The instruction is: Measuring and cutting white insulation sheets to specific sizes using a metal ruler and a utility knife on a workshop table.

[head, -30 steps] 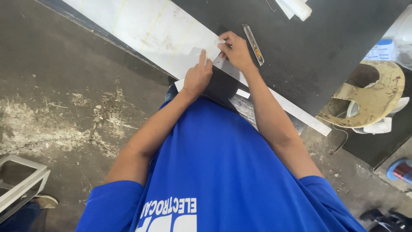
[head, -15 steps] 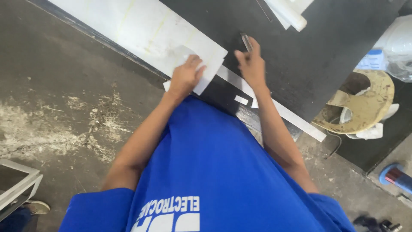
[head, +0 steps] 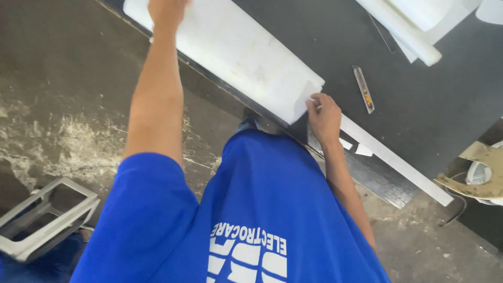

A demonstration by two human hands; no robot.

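A long white sheet (head: pixel 246 57) lies along the near edge of a black table (head: pixel 419 105). My right hand (head: pixel 324 112) grips the sheet's near corner, fingers curled on it. With the arm stretched out, my left hand (head: pixel 165 10) rests on the sheet's far part at the top edge of the view, its fingers cut off. A slim utility knife (head: pixel 363 89) lies on the black table just beyond my right hand, apart from it. A long metal straightedge (head: pixel 398 165) runs along the table edge to the right of that hand.
Rolled and folded white material (head: pixel 414 26) lies at the table's far right. A metal frame (head: pixel 42 217) stands on the stained concrete floor at lower left. A round tan object with a white fan-like part (head: pixel 482 173) sits at the right edge.
My left hand has slid away from the sheet's near corner far out along the sheet. My right hand has left the knife area and taken the sheet's corner.
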